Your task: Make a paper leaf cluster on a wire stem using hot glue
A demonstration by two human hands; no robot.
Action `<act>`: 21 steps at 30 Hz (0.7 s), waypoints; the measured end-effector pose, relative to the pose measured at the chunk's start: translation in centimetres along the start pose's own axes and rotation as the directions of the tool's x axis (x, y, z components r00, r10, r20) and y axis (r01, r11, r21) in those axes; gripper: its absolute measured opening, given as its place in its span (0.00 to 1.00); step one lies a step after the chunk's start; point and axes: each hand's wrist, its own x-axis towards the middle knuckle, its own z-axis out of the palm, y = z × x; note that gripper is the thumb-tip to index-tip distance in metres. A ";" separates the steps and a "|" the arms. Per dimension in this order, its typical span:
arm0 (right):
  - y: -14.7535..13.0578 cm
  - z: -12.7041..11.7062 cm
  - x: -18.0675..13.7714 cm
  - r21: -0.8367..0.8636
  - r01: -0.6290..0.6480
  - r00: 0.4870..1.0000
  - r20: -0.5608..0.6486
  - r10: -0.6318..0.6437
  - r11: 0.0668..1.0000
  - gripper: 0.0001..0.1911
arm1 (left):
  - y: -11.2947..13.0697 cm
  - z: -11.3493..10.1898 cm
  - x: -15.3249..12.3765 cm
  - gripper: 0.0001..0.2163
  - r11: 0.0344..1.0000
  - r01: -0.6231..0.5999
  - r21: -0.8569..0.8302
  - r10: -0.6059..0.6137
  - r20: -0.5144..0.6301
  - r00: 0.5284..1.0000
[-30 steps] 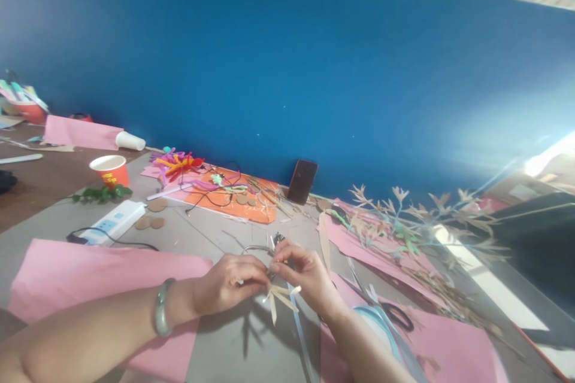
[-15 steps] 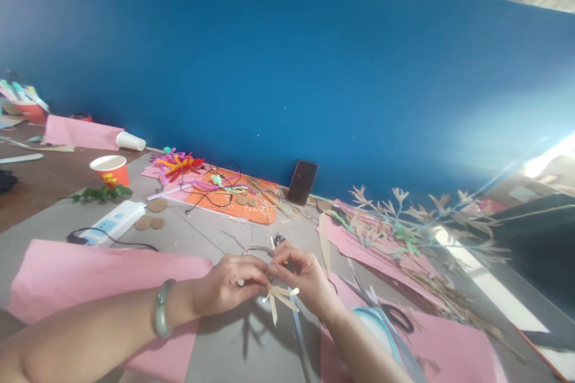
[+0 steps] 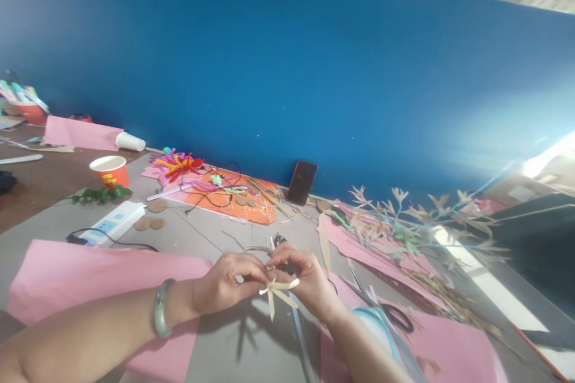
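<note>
Over the grey tabletop, both hands meet with fingertips pinched at one spot. Between them hangs a small cream leaf cluster [image 3: 279, 294], its narrow pointed strips spreading from one end like a bamboo sprig. My left hand [image 3: 231, 282] is closed on its gathered end, thumb against index finger. My right hand [image 3: 303, 278] pinches the same place from the other side. Its fingers partly hide the join, so any thread or wire there cannot be made out. A greenish bangle [image 3: 162, 308] circles the left wrist. Under the hands falls a shadow of the strips.
Pink paper [image 3: 103, 275] lies at left, with a power strip [image 3: 115, 222] and a paper cup [image 3: 110, 171] beyond. A phone [image 3: 302, 183] leans on the blue wall. At right are scissors [image 3: 398, 318] and blue-stemmed branches with dry leaves [image 3: 399, 215]. Pipe cleaners [image 3: 179, 164] sit farther back.
The leaf cluster has turned slightly and lifted a little, with one strip now stretching further across toward the right hand. Both hands shift only slightly at the fingertips.
</note>
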 end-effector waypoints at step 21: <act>-0.7 -0.6 -0.1 -0.028 -0.001 1.000 0.005 0.001 1.000 0.10 | 0.4 -0.2 0.0 0.06 0.998 0.039 0.053 -0.040 0.025 0.999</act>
